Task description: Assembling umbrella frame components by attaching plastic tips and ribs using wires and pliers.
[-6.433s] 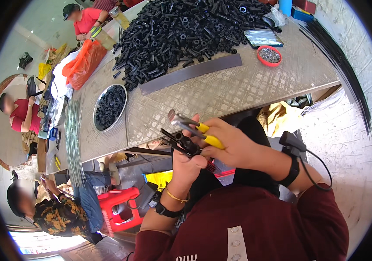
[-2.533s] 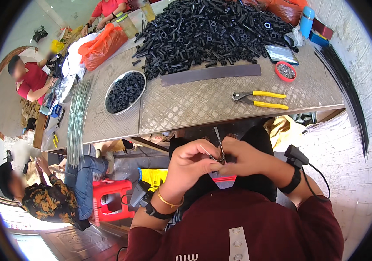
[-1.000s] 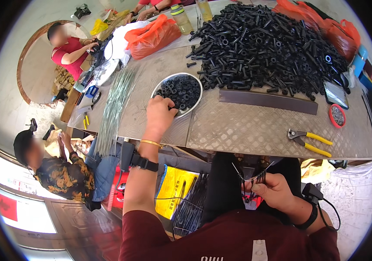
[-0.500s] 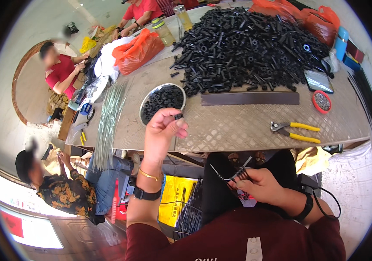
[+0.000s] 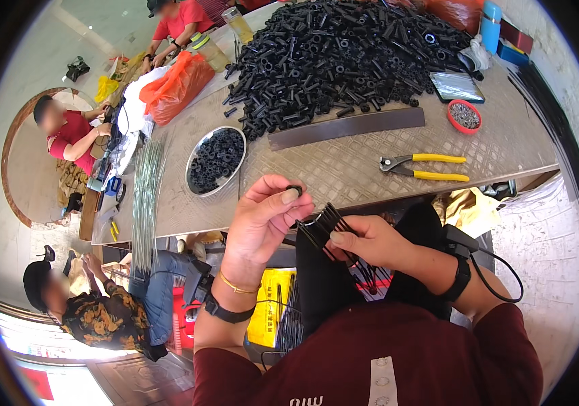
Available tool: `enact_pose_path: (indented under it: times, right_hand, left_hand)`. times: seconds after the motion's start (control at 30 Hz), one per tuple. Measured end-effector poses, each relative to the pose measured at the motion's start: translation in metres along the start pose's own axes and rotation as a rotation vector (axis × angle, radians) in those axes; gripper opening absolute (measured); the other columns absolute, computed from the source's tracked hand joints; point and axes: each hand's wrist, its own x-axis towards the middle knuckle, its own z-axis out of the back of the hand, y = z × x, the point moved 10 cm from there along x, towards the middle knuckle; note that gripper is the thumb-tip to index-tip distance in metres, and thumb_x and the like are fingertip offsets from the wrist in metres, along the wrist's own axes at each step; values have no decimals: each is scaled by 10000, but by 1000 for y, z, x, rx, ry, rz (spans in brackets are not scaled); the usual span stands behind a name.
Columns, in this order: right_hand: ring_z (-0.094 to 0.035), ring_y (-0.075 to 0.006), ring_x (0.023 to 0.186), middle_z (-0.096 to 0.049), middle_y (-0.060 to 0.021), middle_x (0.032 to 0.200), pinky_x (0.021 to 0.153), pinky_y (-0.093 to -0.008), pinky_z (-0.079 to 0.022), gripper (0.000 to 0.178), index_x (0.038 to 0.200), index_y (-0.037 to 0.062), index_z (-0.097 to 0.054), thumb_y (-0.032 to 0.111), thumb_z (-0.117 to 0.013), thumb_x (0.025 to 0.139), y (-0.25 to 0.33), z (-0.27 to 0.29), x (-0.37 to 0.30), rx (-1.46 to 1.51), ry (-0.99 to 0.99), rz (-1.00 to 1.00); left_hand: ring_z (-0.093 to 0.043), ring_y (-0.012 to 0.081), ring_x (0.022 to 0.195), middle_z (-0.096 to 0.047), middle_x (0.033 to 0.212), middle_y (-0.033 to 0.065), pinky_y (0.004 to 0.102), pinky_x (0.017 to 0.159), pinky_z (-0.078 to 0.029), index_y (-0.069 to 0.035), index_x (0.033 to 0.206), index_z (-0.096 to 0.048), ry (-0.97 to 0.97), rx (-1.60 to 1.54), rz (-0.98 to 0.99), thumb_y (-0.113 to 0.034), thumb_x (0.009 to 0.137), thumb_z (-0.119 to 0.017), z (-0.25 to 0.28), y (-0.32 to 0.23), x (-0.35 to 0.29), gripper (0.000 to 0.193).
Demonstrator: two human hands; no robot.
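Observation:
Raised over the table's near edge, my left hand [image 5: 262, 220] pinches a small black ring [image 5: 294, 190] between thumb and fingertips. My right hand [image 5: 374, 242] is closed around a bundle of thin black rods [image 5: 318, 231], whose near ends fan out close to my left fingers. The ring and the rods look slightly apart. Ahead to the left, a round metal bowl [image 5: 188, 162] holds many small black rings [image 5: 218, 159]. Cutting pliers [image 5: 431, 167] with yellow handles lie on the table to the right, beyond my right hand.
A large heap of black tubular parts [image 5: 350, 61] covers the far table, with a flat dark bar [image 5: 347, 128] before it. A red dish [image 5: 464, 130] holds small metal bits. Long thin wires [image 5: 146, 196] overhang the left edge. Several people work at left.
My left hand has come down and right, bringing the ring toward the rods. My right hand has risen toward it with the bundle. The view has shifted, so the table sits higher and leftward.

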Motion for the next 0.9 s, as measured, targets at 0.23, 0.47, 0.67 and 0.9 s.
enact_pose_path:
  times: [0.23,0.47,0.67,0.9]
  right_hand:
    - [-498,-63,650,-555,-2,698,606,-221,-400,261,872,29,-578,273,-508,932,0,-3,6,-24,22,-45]
    - [-505,-64,642,-564,2,722,591,-216,-434,266,949,15,-595,274,-550,911,-8,-6,14,31,30,-35]
    - [-533,-63,666,-589,-4,748,606,-215,-458,253,974,24,-596,265,-550,911,-11,-6,16,-4,11,-61]
    - [-535,-61,660,-587,1,744,594,-213,-462,233,994,29,-597,241,-550,909,-13,-6,17,-53,-21,-61]
  left_hand:
    - [-582,166,756,-598,816,67,321,702,-499,-44,965,-576,188,-79,85,-123,827,-649,-6,12,-3,175]
    - [-590,157,742,-602,806,45,339,699,-509,-40,974,-590,201,-55,79,-143,839,-638,8,15,-2,177]
    - [-631,236,755,-621,843,85,391,706,-534,-10,979,-585,153,9,93,-168,841,-632,15,15,-6,214]
    - [-630,180,699,-630,813,67,343,660,-548,-21,934,-598,124,31,45,-128,836,-642,16,9,-7,152]
